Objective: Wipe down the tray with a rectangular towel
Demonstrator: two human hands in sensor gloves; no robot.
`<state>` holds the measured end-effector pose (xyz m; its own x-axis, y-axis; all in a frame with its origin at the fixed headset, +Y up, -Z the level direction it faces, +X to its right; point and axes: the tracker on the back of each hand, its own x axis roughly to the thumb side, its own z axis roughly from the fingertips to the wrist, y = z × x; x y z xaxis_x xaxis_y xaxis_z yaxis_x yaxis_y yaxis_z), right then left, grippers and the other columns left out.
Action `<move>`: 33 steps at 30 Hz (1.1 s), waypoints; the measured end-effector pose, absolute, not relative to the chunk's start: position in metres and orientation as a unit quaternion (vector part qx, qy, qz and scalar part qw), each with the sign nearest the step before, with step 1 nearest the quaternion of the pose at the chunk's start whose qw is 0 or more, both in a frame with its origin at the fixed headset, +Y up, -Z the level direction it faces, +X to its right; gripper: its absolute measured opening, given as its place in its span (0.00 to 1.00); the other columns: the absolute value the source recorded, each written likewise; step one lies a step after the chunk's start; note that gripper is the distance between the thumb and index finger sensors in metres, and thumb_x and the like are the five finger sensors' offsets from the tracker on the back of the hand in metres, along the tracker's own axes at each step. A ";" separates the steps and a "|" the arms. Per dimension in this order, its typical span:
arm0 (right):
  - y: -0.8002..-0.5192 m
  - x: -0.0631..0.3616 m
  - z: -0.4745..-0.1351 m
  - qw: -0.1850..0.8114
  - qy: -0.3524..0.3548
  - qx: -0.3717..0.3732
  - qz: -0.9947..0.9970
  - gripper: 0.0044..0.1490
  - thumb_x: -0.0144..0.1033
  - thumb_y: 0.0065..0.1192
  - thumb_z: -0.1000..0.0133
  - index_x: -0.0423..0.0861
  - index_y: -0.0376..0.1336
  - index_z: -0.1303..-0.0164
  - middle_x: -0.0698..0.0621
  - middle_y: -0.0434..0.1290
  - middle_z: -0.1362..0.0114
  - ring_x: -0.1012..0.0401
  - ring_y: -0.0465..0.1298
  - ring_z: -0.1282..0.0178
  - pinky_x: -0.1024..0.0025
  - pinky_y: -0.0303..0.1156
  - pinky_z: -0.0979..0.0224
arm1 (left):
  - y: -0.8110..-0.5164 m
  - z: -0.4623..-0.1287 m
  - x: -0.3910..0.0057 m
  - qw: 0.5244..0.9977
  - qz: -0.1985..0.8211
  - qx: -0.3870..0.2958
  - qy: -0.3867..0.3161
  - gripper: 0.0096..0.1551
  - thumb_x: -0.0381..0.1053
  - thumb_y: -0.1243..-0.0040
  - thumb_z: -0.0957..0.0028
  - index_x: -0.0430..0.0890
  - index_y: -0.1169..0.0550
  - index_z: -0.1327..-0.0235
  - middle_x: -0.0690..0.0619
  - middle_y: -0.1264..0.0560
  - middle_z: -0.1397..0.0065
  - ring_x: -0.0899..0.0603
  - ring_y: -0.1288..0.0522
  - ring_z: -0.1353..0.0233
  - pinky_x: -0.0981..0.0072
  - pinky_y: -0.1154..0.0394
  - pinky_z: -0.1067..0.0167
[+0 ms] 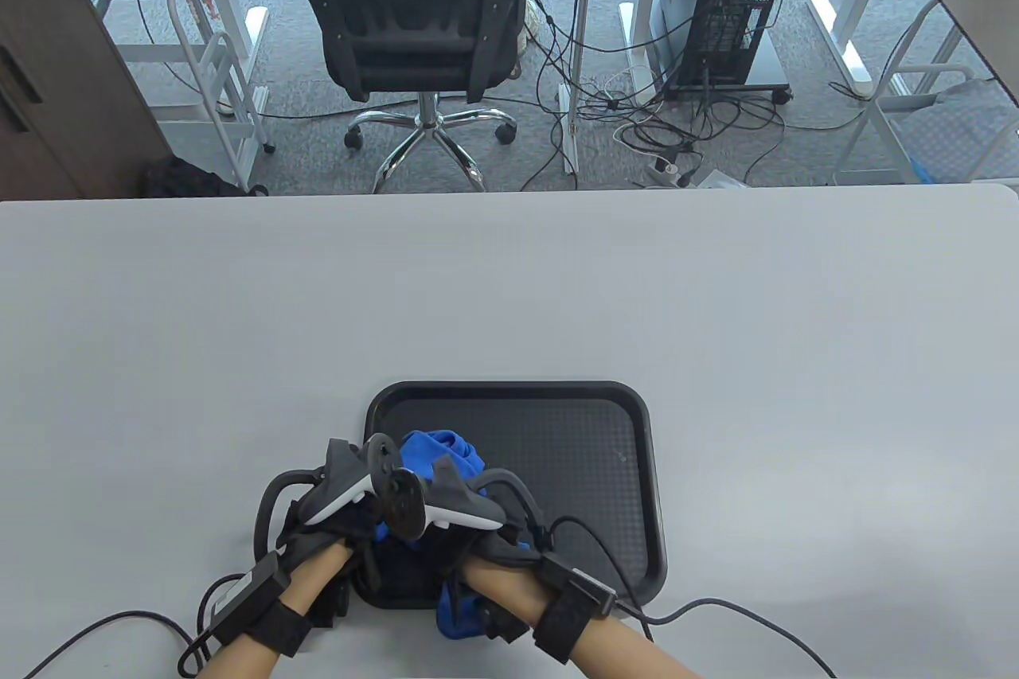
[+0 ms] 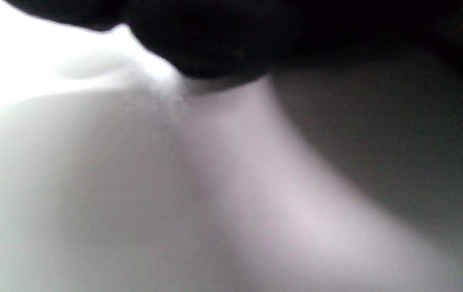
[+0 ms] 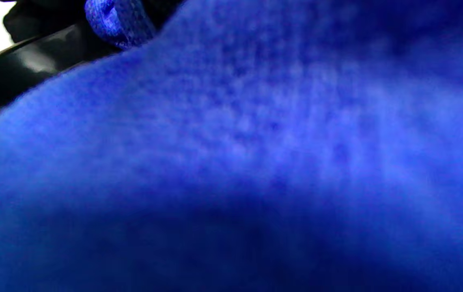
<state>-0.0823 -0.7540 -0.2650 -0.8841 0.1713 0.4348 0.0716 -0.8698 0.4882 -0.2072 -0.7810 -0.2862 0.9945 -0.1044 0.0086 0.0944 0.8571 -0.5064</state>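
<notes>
the tray (image 1: 589, 456), dark and textured, lies flat on the grey bench (image 1: 509, 289) near its front edge. the towel (image 1: 446, 452), blue and bunched up, sits on the tray's left part; one fold rises behind the hands and another end hangs over the tray's front rim at (image 1: 458, 619), under the right wrist. the left hand (image 1: 334, 524) and the right hand (image 1: 470, 528) are side by side over the tray's front-left corner, their trackers touching or nearly so, both on or against the towel. the fingers are hidden under the trackers and the cloth, so i cannot tell how far either hand is closed or whether it grips the towel. in the right wrist view blue cloth (image 3: 255, 162) fills almost the whole picture, very close and blurred, with a strip of the tray's black rim (image 3: 24, 65) at the upper left. the left wrist view is a blur of pale surface with a dark shape along the top; nothing there can be made out. cables trail from both wrists across the bench.
</notes>
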 end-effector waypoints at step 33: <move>-0.751 0.085 -0.327 0.123 0.279 0.024 0.952 0.33 0.27 0.64 0.47 0.42 0.53 0.33 0.29 0.58 0.34 0.37 0.66 0.41 0.54 0.71 0.40 | -0.781 -0.285 -0.201 0.963 -0.083 -0.255 0.009 0.42 0.56 0.67 0.39 0.25 0.51 0.28 0.62 0.19 0.79 0.53 0.16 0.78 0.54 0.19 0.75</move>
<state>0.0851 -0.7511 -0.3270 -0.9684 0.2484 -0.0237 -0.2219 -0.8139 0.5370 -0.2012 -0.7812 -0.2853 0.9860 -0.1646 0.0256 0.1558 0.8566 -0.4918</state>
